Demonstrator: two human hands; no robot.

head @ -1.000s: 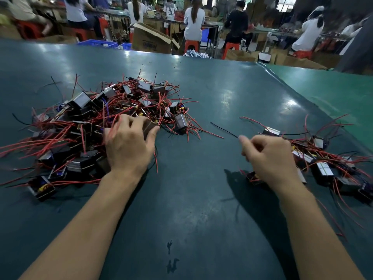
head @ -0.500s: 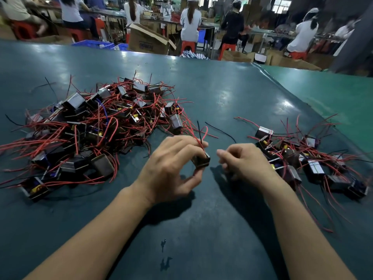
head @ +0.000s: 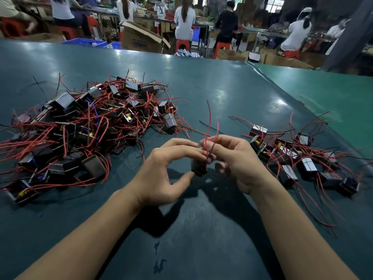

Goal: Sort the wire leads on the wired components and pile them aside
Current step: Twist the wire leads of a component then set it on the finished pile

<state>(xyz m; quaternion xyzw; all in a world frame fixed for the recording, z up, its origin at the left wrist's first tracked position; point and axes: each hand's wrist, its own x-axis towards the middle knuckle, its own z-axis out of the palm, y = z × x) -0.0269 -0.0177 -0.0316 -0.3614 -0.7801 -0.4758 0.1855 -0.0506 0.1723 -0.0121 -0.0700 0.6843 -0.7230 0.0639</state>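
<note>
A factory floor — seated workers (head: 184, 19) at long benches, cardboard boxes (head: 141, 39), green worktable (head: 222, 87).

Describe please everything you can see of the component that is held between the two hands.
The component is a small, dark, box-shaped block, blurred, so finer parts cannot be told. It is held above the green table, between the big pile and the smaller pile. The left hand grips it, thumb low on its side, fingers on top. Thin red leads rise from its top, and the right hand pinches them just above the block.
</note>
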